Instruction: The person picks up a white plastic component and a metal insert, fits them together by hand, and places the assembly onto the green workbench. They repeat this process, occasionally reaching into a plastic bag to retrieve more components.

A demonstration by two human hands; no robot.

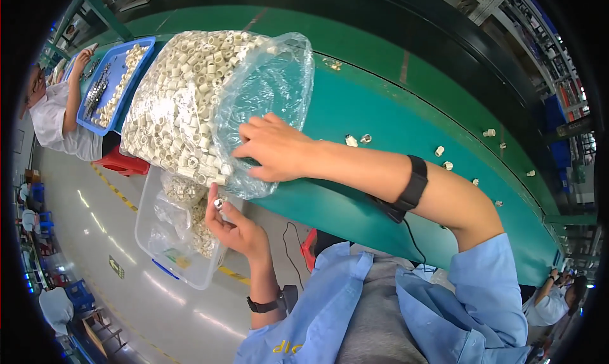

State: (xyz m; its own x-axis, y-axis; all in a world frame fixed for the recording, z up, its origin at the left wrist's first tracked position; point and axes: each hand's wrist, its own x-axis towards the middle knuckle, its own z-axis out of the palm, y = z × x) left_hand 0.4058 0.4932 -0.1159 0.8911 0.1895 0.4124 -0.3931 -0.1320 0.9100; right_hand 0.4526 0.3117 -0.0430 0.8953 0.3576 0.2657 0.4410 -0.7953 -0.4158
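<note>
A large clear plastic bag [263,104] lies on the green bench, filled with small cream-coloured cylindrical fittings [184,104]. My right hand [276,148] is at the bag's open mouth, fingers bent and spread, close to the nearest fittings. Nothing shows between those fingers, though the film partly surrounds them. Below the bag's near corner, my left hand [240,234] is turned palm up. Between its thumb and fingers it holds a small fitting [219,204] with a shiny metal end.
Loose fittings [439,151] are scattered along the green bench [393,199] to the right. A blue tray [116,88] of parts stands beyond the bag, near a seated co-worker [66,117]. Under the bench edge, a clear plastic bin [206,272] holds bagged fittings. A cable hangs by my right forearm.
</note>
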